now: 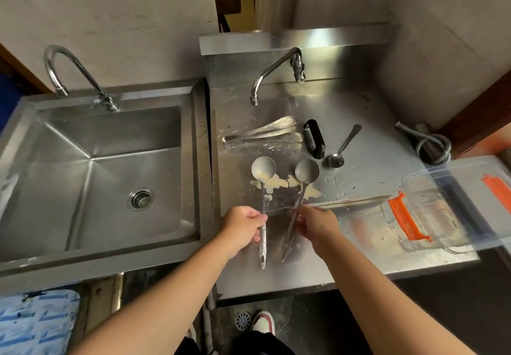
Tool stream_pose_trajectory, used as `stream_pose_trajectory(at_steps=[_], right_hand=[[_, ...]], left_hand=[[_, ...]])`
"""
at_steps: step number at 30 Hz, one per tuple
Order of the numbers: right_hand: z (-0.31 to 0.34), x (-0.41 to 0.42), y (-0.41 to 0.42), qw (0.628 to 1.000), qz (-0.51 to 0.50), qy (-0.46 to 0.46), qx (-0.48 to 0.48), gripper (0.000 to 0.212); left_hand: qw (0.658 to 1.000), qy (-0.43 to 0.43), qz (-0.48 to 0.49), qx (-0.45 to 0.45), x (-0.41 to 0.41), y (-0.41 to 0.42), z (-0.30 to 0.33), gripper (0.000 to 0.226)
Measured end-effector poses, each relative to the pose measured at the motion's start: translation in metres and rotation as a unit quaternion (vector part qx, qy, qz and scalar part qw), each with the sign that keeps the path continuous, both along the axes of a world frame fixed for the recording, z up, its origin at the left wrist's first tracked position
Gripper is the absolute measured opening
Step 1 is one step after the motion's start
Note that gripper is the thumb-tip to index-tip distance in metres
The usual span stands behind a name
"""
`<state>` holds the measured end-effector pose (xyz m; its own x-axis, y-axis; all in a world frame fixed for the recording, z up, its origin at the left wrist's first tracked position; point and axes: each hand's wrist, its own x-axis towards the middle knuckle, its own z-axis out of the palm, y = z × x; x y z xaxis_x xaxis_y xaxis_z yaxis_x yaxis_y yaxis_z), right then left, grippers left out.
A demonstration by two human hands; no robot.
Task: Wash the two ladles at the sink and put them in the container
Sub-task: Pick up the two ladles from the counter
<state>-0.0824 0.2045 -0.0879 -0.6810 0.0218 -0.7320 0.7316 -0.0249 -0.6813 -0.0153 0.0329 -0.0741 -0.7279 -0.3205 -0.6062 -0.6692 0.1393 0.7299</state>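
Observation:
Two steel ladles lie side by side on the wet steel counter (367, 144), bowls away from me. The left ladle (263, 168) has yellowish residue in its bowl, and my left hand (243, 226) pinches its handle. My right hand (318, 226) grips the handle of the right ladle (307, 171). A yellowish spill (279, 183) spreads beneath both bowls. The sink (91, 177) with a drain sits to the left, its tap (72, 75) dry. A clear plastic container (442, 210) with orange clips stands at the right counter edge.
Behind the ladles lie steel tongs (265, 134), a black peeler-like tool (313, 138) and a small spoon (343, 148). A second tap (276, 72) arches over the counter. A coiled metal hose (431, 147) lies at the back right. Concrete walls close in behind.

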Motion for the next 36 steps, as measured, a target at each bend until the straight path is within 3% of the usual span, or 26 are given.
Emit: stream_pose_trajectory(at_steps=[12,15,18,21,23,30,36], right_hand=[[0.057,0.030,-0.060,0.978,0.107,0.101,-0.150,0.023],[0.076,0.045,-0.095,0.960,0.163,0.126,-0.188,0.034],[0.095,0.066,-0.137,0.955,0.186,0.135,-0.187,0.020],[0.109,0.090,-0.185,0.957,0.174,0.119,-0.200,0.025],[0.118,0.109,-0.220,0.958,0.180,0.120,-0.190,0.029],[0.135,0.173,-0.354,0.969,0.179,0.113,-0.124,0.014],[0.142,0.197,-0.428,0.970,0.176,0.117,-0.120,0.008]], left_hand=[[0.986,0.102,0.056,0.117,0.044,-0.077,0.051,0.010],[0.981,0.116,0.056,0.142,0.062,-0.108,0.059,0.025],[0.973,0.118,0.072,0.185,0.085,-0.149,0.064,0.027],[0.966,0.123,0.078,0.211,0.109,-0.199,0.071,0.024],[0.966,0.128,0.078,0.211,0.124,-0.235,0.077,0.022],[0.962,0.150,0.104,0.202,0.177,-0.357,0.096,0.005],[0.949,0.180,0.124,0.225,0.210,-0.421,0.104,0.009]])
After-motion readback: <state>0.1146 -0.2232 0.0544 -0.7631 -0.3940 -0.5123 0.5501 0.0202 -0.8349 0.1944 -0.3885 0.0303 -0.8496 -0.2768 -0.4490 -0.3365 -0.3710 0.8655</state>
